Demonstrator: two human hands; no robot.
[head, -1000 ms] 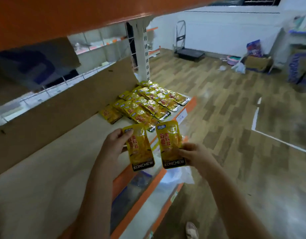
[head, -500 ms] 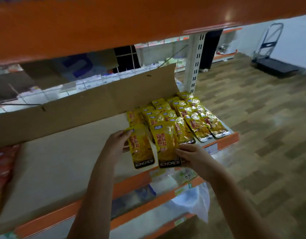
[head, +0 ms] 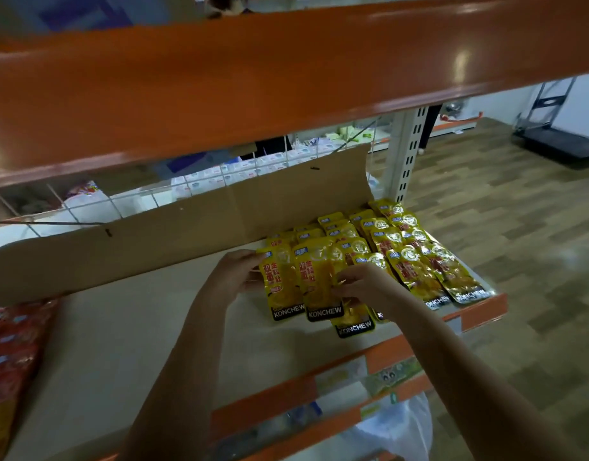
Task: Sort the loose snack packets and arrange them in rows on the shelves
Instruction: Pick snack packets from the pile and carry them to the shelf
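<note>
Nearest you, below the working level, sits a lower shelf edge (head: 323,424) with a white plastic bag (head: 399,424) slumped beside it; anything that slides off above lands there or on the floor. Item, left hand (head: 235,272): your fingers curl round the left edge of the left yellow packet (head: 281,287), gripping it as it lies flat on the shelf board (head: 126,334). Item, right hand (head: 361,282): your fingertips pinch the right edge of the second yellow packet (head: 319,284), which overlaps its neighbour and partly covers a third packet (head: 354,322) whose lower end lies close to the orange front lip (head: 399,352). Risk one: a push forward with either hand could nudge that third packet over the lip. Risk two: the foil looks slick, so letting go while the two overlap may leave them skewed and not in line. Item, further right: rows of yellow packets (head: 416,261), already laid, touching your right hand's packet; your wrist sweeping sideways could shuffle them out of order. Item, far left: red packets (head: 10,354), well apart, no hazard. Item, behind: a cardboard backing sheet (head: 186,227) leaning upright against the wire grid; pressing packets hard against it may tip it backward and let them slip behind.
</note>
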